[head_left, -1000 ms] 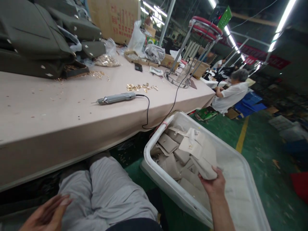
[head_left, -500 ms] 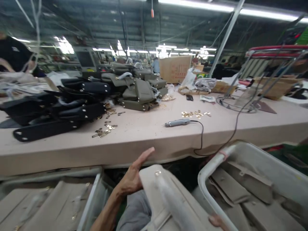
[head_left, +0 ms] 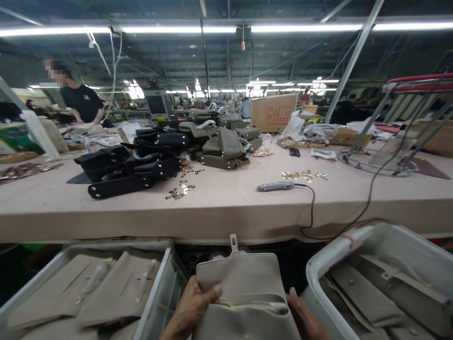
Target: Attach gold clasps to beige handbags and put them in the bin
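Note:
A taupe handbag (head_left: 244,274) is held low in front of me, just short of the table edge. Its flap is raised, with a tab and a small slotted metal piece at the top, and a zip shows in the opening. At the bag's left side, my left hand (head_left: 193,304) is closed on it, thumb over the front near the zip. My right hand (head_left: 306,314) grips the opposite side, thumb up and its other fingers partly hidden.
Left and right stand pale bins, a left bin (head_left: 161,278) and a right bin (head_left: 313,269), both holding taupe bags. On the table (head_left: 219,217) are an electric screwdriver (head_left: 276,186) with a cord, gold metal pieces (head_left: 181,192), black bags (head_left: 141,170) and olive bags (head_left: 222,144). A person (head_left: 83,101) stands behind.
The bag has turned from its side to face me, its flap now up. My left hand, spread before, has closed on the bag's left side. The view has swung left.

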The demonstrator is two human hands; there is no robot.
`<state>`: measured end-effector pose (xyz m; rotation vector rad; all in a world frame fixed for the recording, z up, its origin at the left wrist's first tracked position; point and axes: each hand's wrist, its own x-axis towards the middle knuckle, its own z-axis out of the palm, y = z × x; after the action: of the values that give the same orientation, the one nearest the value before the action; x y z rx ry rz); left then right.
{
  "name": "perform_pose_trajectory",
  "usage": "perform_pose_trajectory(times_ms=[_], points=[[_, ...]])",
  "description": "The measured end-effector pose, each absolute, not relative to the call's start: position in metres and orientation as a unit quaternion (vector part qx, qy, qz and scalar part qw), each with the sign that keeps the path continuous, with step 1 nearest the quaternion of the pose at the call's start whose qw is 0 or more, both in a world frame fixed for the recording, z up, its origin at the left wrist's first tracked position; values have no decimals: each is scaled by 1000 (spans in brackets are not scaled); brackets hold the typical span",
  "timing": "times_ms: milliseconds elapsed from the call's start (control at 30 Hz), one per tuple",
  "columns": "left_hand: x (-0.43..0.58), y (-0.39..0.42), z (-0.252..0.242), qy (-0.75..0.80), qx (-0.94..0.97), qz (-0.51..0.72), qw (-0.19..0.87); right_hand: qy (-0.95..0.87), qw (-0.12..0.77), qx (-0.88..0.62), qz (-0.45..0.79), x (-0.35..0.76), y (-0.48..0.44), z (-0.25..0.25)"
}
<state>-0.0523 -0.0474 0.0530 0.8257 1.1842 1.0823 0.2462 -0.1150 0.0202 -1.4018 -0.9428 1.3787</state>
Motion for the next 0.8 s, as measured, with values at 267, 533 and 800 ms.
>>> perform_pose_trajectory(times_ms=[267,533,800], points=[[-75,-57,67,533,464,436,557,-512,437,-497,547,214,-104,58],[-63,-58,142,545,517,563,345,-528,443,-503,522,217,-128,66],[3,-49,136,438,415,421,677,-530,454,-564,441,222,-148,59]])
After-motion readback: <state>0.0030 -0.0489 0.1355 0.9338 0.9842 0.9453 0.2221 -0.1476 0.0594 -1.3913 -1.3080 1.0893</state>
